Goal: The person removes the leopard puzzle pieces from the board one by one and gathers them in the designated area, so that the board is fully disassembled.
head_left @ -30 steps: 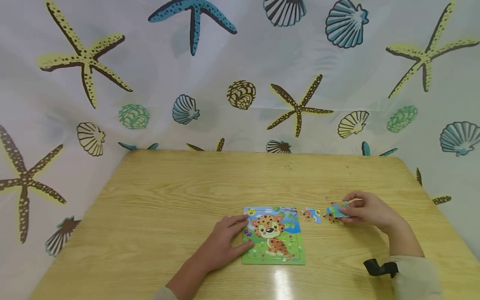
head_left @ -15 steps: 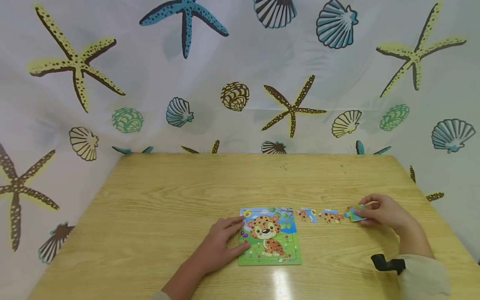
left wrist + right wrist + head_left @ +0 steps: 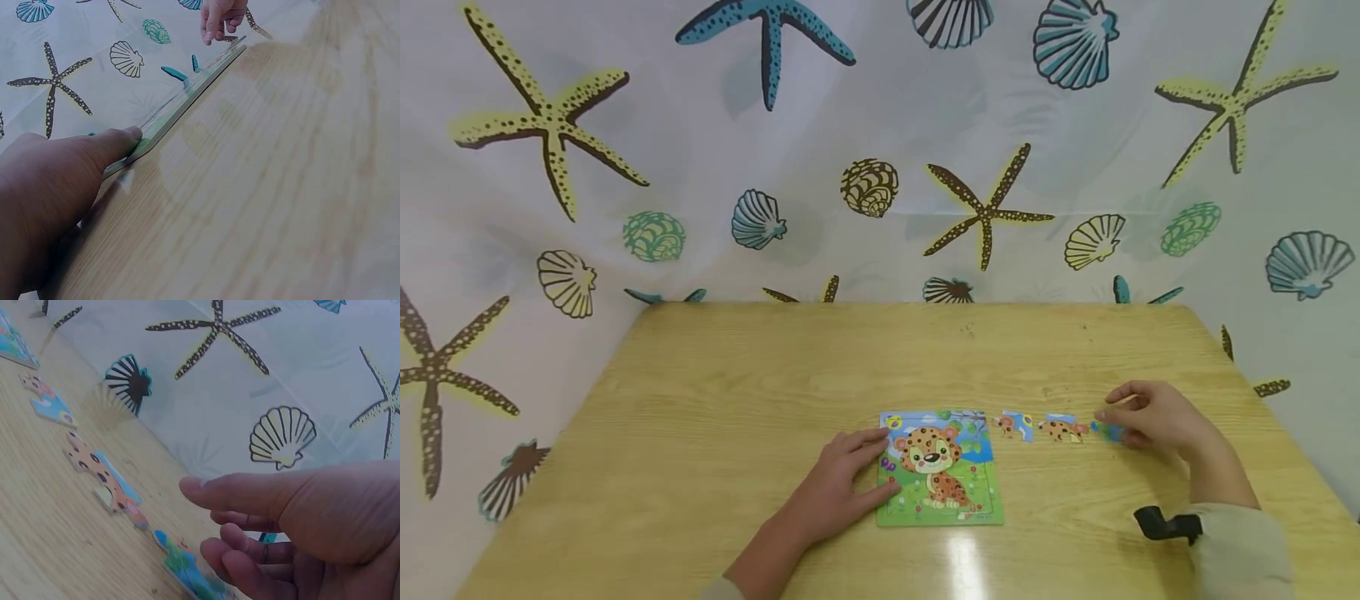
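Left hand (image 3: pixel 848 479) just sat relaxed on the left edge of the puzzle board (image 3: pixel 942 473); right hand (image 3: pixel 1161 419), loosely parted, was by the blue-green piece (image 3: pixel 1107 432), bench (image 3: pixel 760 375) right of the spotted piece (image 3: pixel 1063 431).

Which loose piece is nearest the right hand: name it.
The blue-and-green piece, at the right end of the row, partly hidden by the right hand. The middle piece and leftmost piece lie nearer the leopard puzzle.

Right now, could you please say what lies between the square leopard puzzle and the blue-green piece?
The head view shows an orange-and-blue piece, then a longer, spotted orange piece.
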`<move>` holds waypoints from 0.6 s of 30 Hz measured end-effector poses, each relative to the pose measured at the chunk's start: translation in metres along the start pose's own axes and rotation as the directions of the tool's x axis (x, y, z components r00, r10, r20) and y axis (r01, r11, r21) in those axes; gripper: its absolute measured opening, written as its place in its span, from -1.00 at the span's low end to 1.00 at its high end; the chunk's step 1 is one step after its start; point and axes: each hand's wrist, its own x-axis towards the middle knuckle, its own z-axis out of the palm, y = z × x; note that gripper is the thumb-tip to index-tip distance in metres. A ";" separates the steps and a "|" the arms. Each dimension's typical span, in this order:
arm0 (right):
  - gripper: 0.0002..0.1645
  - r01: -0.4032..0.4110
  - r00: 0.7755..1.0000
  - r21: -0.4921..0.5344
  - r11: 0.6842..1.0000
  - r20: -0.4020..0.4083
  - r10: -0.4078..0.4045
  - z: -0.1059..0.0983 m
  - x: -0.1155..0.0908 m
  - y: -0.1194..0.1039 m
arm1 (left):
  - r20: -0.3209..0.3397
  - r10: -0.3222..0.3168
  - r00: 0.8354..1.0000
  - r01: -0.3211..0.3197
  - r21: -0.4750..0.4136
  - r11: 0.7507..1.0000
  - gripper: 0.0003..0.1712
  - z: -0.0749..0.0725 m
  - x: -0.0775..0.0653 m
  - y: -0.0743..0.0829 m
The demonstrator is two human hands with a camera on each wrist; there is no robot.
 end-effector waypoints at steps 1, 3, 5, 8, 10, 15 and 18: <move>-0.31 0.010 1.000 0.015 1.000 0.010 -0.010 0.002 0.001 -0.006 | -0.002 0.004 1.000 -0.004 0.003 1.000 -0.24 -0.001 0.001 0.000; -0.32 0.050 0.998 0.039 0.998 0.040 -0.052 0.008 0.001 -0.019 | -0.007 0.005 1.000 -0.005 0.006 1.000 -0.24 -0.002 0.002 -0.001; -0.34 0.076 0.994 0.069 0.995 0.070 -0.081 0.017 0.002 -0.032 | -0.004 0.008 1.000 -0.008 0.010 1.000 -0.24 -0.003 0.003 -0.001; -0.37 0.099 0.987 0.096 0.990 0.118 -0.110 0.034 0.002 -0.048 | 0.004 0.000 1.000 0.000 0.002 1.000 -0.24 -0.005 0.002 0.000; -0.38 0.107 0.983 0.103 0.989 0.141 -0.121 0.045 0.004 -0.055 | 0.006 0.000 1.000 0.000 -0.003 1.000 -0.24 -0.005 0.001 0.001; -0.41 0.129 0.971 0.128 0.983 0.185 -0.151 0.069 0.007 -0.067 | 0.014 -0.005 1.000 0.005 -0.004 1.000 -0.24 -0.006 0.000 0.001; -0.42 0.147 0.960 0.152 0.977 0.216 -0.178 0.083 0.007 -0.072 | 0.014 -0.004 1.000 0.004 -0.008 1.000 -0.24 -0.006 -0.002 0.001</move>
